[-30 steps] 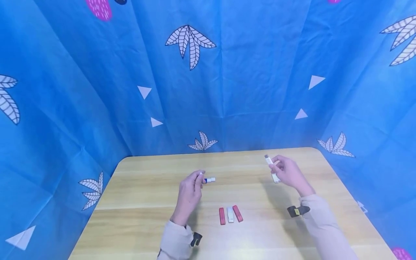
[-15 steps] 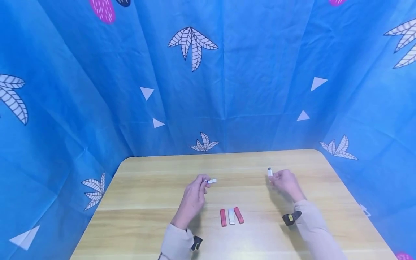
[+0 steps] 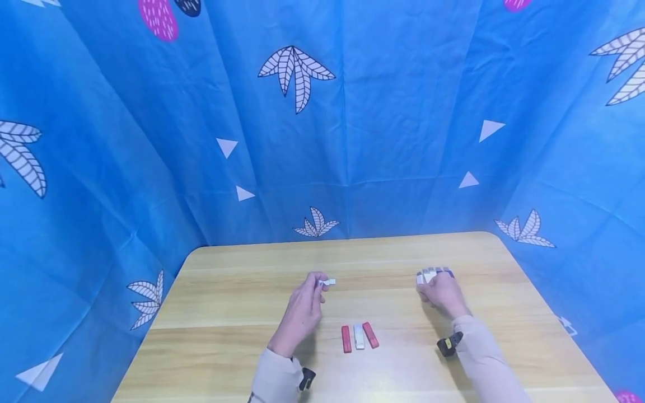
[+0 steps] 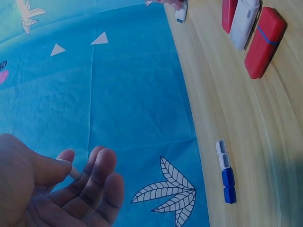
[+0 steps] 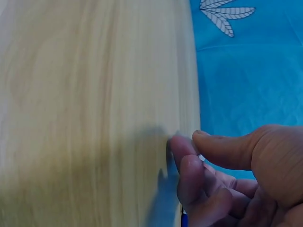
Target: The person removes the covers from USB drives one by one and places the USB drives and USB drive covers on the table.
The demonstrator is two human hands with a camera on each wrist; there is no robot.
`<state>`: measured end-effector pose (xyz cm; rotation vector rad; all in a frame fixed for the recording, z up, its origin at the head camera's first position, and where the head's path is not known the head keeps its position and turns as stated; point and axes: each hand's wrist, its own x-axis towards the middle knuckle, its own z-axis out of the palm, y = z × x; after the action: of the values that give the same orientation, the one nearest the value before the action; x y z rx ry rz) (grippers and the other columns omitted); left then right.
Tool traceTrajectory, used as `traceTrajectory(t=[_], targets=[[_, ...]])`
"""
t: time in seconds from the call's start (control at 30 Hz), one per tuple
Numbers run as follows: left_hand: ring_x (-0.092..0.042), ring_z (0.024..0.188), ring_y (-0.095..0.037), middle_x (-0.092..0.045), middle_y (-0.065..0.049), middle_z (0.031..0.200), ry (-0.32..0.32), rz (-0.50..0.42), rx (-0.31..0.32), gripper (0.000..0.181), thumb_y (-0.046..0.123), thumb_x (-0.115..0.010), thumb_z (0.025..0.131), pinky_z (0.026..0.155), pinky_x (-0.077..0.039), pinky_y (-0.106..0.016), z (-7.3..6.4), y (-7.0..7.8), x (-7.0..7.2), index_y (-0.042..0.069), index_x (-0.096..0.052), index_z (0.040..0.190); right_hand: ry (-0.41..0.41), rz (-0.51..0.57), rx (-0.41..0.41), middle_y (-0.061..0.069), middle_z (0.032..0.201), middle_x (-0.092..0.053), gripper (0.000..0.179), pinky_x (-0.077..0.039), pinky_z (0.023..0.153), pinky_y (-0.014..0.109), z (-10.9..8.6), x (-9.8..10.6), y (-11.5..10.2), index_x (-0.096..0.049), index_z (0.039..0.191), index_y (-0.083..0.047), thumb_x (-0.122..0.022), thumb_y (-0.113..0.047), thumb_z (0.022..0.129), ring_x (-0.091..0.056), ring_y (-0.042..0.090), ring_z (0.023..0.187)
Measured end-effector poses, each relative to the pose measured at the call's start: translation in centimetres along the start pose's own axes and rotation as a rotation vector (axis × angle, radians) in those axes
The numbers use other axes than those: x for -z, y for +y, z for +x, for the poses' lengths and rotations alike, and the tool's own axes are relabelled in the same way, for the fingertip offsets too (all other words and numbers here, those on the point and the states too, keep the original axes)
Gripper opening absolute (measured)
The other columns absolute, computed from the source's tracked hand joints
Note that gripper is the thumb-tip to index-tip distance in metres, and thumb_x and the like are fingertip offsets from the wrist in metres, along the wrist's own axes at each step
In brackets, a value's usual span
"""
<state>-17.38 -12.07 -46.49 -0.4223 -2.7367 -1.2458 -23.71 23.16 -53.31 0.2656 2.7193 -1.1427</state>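
In the head view my left hand (image 3: 302,308) hovers by a short row of small caps (image 3: 330,282). The left wrist view shows those caps as white ones (image 4: 225,161) and blue ones (image 4: 228,178) laid end to end. Between my left thumb and fingers sits a small white piece (image 4: 74,173), seemingly a cap, mostly hidden. At the right, my right hand (image 3: 444,295) pinches a white USB flash drive (image 4: 181,12) down at the table, beside several uncapped flash drives (image 3: 429,273) lying side by side, one of them blue. My fingers cover much of them.
Nearer me, two red flash drives (image 3: 346,339) flank a white flash drive (image 3: 359,337) on the wooden table (image 3: 227,347). A blue patterned curtain (image 3: 393,140) hangs along the table's far edge and down both sides.
My right hand has come down toward me with the white flash drive, which now lies by the others in the row. The left hand has shifted slightly, still pinching its small white piece.
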Motion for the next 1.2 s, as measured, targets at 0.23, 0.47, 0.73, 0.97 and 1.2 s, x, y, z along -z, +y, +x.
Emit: traceTrajectory(t=[0.23,0.47,0.73,0.97,1.2], targets=[[-0.056,0.082,-0.011,-0.062,0.002,0.103,0.000,-0.012,-0.012,0.023,0.013,-0.042,0.109,0.070,-0.052,-0.020,0.3,0.0,-0.1,0.013,-0.052,0.130,0.103,-0.148,0.049,0.016,0.081,-0.071,0.033,-0.044,0.051,0.030,-1.0,0.4,-0.5,-0.070,0.086,-0.001,-0.063,-0.031,0.098,-0.055,0.017,0.060],[-0.064,0.092,-0.015,-0.071,-0.010,0.116,-0.008,0.024,-0.015,0.031,0.016,-0.042,0.109,0.080,-0.057,-0.027,0.5,-0.3,-0.4,0.010,-0.046,0.139,0.013,-0.287,0.142,0.034,0.144,-0.050,0.058,-0.053,0.061,0.046,-3.1,-0.5,-1.0,-0.049,0.144,0.005,-0.046,-0.038,0.106,-0.066,0.039,0.079],[-0.066,0.100,-0.018,-0.069,-0.011,0.118,-0.015,0.026,-0.008,0.024,0.018,-0.041,0.110,0.093,-0.058,-0.038,0.7,-0.6,-0.3,0.009,-0.047,0.131,-0.046,-0.354,0.174,0.035,0.147,-0.046,0.064,-0.044,0.102,0.070,-3.2,-0.7,-0.6,-0.044,0.147,0.006,-0.039,-0.043,0.108,-0.048,0.060,0.129],[-0.061,0.092,-0.014,-0.068,-0.005,0.108,-0.035,0.098,-0.021,0.022,0.018,-0.048,0.108,0.087,-0.058,-0.035,1.2,-1.2,-0.7,0.009,-0.055,0.126,-0.098,-0.357,0.165,0.035,0.148,-0.044,0.065,-0.045,0.100,0.072,-3.1,-0.5,-0.2,-0.038,0.152,0.002,-0.035,-0.047,0.109,-0.050,0.060,0.127],[-0.061,0.099,-0.017,-0.066,-0.002,0.105,0.005,0.268,-0.112,0.014,0.015,-0.056,0.103,0.090,-0.057,-0.035,3.1,-2.0,-1.6,0.009,-0.061,0.115,-0.077,-0.336,0.182,0.037,0.146,-0.046,0.078,-0.045,0.102,0.069,-3.4,-0.4,-0.5,-0.033,0.153,0.007,-0.031,-0.056,0.107,-0.056,0.057,0.124]])
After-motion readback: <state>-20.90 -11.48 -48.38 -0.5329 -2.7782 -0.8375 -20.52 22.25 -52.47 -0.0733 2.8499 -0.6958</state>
